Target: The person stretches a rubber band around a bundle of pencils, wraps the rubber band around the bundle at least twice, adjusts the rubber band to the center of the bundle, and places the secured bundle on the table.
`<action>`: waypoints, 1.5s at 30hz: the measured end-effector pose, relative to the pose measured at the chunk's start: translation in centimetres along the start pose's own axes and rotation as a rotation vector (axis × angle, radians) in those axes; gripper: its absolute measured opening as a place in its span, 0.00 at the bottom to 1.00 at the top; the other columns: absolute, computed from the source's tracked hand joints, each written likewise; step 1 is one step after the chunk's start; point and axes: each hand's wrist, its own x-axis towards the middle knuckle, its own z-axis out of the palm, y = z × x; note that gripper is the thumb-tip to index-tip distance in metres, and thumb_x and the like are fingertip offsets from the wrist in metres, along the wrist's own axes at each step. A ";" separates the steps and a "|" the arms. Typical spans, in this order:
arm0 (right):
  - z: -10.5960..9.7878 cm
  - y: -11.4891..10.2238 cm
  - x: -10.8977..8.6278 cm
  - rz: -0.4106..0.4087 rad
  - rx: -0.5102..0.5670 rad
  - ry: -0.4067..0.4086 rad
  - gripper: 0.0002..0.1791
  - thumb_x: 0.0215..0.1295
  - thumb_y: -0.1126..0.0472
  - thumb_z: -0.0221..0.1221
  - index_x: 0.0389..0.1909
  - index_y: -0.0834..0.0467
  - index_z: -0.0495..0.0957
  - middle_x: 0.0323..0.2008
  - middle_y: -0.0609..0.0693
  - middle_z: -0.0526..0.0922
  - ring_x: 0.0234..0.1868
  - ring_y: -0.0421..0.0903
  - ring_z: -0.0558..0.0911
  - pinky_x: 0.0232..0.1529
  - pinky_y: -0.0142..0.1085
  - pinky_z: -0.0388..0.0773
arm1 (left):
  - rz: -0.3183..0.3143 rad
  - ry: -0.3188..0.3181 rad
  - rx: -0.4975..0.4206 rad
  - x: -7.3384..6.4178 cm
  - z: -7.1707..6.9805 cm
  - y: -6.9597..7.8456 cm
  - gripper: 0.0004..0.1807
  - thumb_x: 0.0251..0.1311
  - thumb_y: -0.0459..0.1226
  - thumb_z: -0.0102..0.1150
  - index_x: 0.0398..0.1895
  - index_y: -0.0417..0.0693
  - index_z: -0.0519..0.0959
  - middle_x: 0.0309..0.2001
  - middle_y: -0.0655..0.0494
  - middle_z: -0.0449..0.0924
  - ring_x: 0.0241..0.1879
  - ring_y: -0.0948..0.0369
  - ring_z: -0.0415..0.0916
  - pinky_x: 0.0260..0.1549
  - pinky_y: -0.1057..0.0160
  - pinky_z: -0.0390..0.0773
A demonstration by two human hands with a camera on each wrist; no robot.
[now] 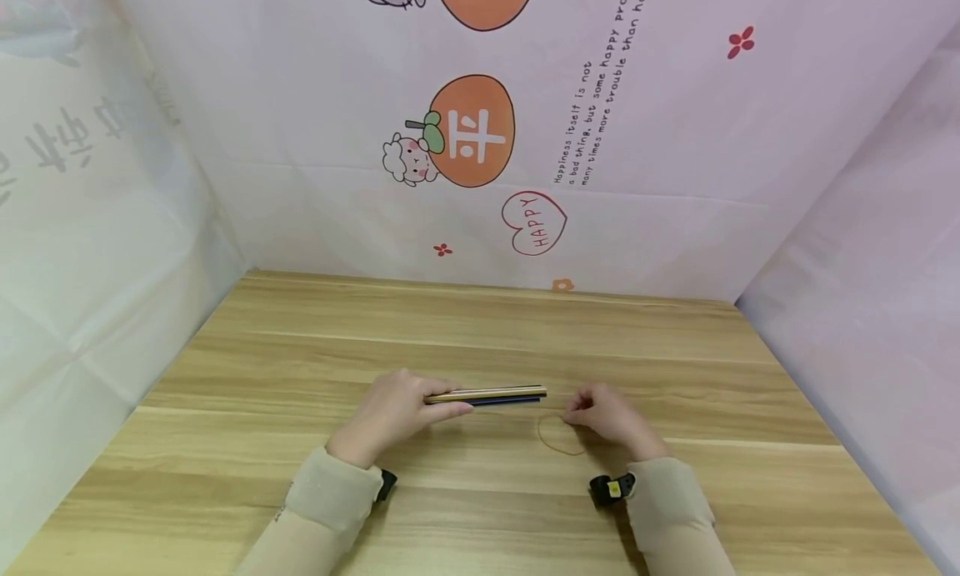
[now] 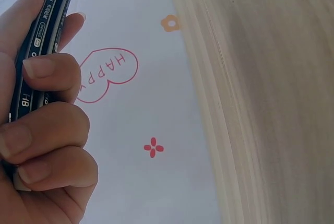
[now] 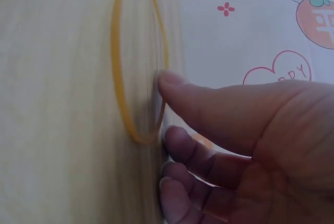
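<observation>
My left hand (image 1: 393,413) holds a bundle of several pencils (image 1: 506,395), lying nearly level above the table with its far ends pointing right. In the left wrist view, the fingers curl round the dark pencils (image 2: 37,51), which carry white print including "HB". In the head view, one of them looks gold. To the right of the bundle, apart from it, my right hand (image 1: 607,413) pinches a thin yellow-orange rubber band (image 1: 558,449). The right wrist view shows the rubber band (image 3: 116,62) as a loose loop passing behind the thumb tip; the index finger is hidden there.
The wood-grain table (image 1: 480,518) runs back to a white printed cloth (image 1: 637,251) with cartoon fruit and a red heart. Cloth walls (image 1: 97,251) also stand at left and right. A small black device (image 1: 611,489) is strapped to the right wrist.
</observation>
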 end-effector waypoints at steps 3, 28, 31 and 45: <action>-0.1 0.1 0.0 0.008 0.059 -0.006 0.05 0.66 0.64 0.62 0.32 0.61 0.80 0.31 0.50 0.80 0.33 0.43 0.73 0.35 0.35 0.71 | 0.003 0.001 -0.002 0.0 0.0 0.0 0.23 0.60 0.60 0.60 0.51 0.59 0.86 0.34 0.61 0.89 0.15 0.72 0.46 0.16 0.72 0.53; -1.3 -0.5 0.4 -0.062 0.874 0.012 0.03 0.71 0.63 0.57 0.41 0.58 0.78 0.33 0.45 0.83 0.34 0.38 0.82 0.43 0.34 0.83 | -0.018 -0.021 -0.015 0.0 -0.2 0.1 0.25 0.60 0.60 0.59 0.51 0.57 0.86 0.11 0.69 0.65 0.14 0.71 0.44 0.16 0.72 0.52; -1.2 -0.5 0.5 -0.052 0.891 0.006 0.03 0.71 0.62 0.58 0.41 0.58 0.78 0.31 0.45 0.82 0.31 0.38 0.82 0.39 0.33 0.83 | -0.027 -0.029 -0.017 0.0 -0.2 0.0 0.25 0.60 0.60 0.59 0.52 0.57 0.86 0.10 0.69 0.64 0.14 0.71 0.44 0.16 0.72 0.52; -1.1 -0.7 0.4 -0.069 0.950 -0.065 0.05 0.72 0.61 0.58 0.40 0.52 0.82 0.35 0.43 0.85 0.28 0.36 0.82 0.34 0.30 0.82 | -0.004 -0.019 -0.020 0.0 -0.3 0.0 0.25 0.60 0.60 0.60 0.52 0.55 0.86 0.10 0.69 0.65 0.13 0.71 0.43 0.15 0.72 0.51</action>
